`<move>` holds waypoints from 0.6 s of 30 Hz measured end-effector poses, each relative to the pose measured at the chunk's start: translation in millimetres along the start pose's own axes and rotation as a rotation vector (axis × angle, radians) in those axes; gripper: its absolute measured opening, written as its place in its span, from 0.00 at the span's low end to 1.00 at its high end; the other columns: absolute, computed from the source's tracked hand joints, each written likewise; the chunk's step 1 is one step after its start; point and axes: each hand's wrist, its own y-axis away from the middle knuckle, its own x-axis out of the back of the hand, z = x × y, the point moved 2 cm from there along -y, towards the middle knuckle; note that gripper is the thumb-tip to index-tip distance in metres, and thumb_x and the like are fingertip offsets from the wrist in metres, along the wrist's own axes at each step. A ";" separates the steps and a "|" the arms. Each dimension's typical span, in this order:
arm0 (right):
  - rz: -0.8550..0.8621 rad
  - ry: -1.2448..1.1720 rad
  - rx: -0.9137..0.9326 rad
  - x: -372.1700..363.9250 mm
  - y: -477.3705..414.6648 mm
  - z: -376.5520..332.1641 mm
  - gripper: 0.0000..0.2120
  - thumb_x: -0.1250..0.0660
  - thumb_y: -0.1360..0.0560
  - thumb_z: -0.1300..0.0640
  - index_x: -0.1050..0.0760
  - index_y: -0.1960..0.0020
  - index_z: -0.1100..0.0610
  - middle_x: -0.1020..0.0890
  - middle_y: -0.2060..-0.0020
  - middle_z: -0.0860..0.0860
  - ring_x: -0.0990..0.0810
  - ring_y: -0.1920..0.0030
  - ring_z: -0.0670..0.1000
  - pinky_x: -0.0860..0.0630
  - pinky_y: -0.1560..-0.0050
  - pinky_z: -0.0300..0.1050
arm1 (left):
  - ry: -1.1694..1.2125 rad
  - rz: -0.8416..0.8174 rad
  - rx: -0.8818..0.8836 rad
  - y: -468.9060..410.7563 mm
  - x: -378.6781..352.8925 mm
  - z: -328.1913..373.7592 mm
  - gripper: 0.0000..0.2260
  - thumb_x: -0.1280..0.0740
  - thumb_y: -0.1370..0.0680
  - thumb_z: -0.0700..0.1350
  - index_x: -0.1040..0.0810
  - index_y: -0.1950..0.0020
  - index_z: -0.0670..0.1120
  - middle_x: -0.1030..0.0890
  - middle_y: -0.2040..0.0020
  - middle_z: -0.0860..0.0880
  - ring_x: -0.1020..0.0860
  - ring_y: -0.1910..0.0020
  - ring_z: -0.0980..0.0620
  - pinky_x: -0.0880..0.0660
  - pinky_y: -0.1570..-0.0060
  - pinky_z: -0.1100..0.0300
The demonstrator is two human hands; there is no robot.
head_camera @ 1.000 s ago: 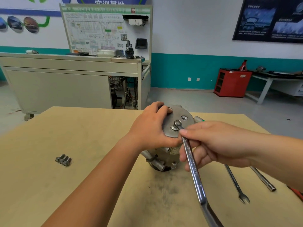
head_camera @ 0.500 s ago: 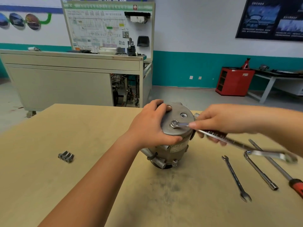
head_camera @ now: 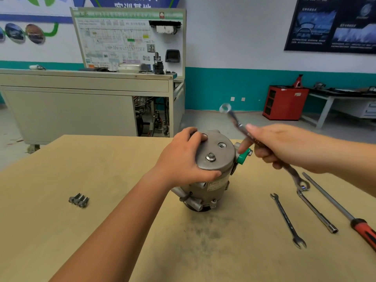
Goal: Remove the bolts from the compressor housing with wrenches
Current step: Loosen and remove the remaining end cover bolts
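Compressor housing (head_camera: 211, 184) stands upright mid-frame on the table (head_camera: 101, 159), with one bolt (head_camera: 211, 157) seated in its top plate and three loose bolts (head_camera: 79, 200) bunched at lower left, a wide stretch of tabletop between them. The left grip (head_camera: 183, 159) clasps the plate's rim. The right grip (head_camera: 270, 147) is closed round one combination wrench (head_camera: 236, 120), ring end raised clear of the housing. At lower right lie one open-ended wrench (head_camera: 286, 219), one socket wrench (head_camera: 317, 213) and one red-handled driver (head_camera: 335, 202), which runs off the frame's right edge.

Matt metal housing (head_camera: 215, 157); glossy wrench (head_camera: 242, 129); wooden table (head_camera: 101, 231).
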 end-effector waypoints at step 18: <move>-0.184 -0.387 -0.102 -46.1 21.2 -10.8 0.10 0.42 0.20 0.54 0.29 0.54 0.60 0.16 0.68 0.55 0.16 0.69 0.53 0.25 0.77 0.36 | 0.028 0.015 0.017 -1.0 -1.3 3.9 0.37 0.24 0.36 0.61 0.31 0.32 0.47 0.34 0.31 0.48 0.34 0.33 0.49 0.35 0.41 0.60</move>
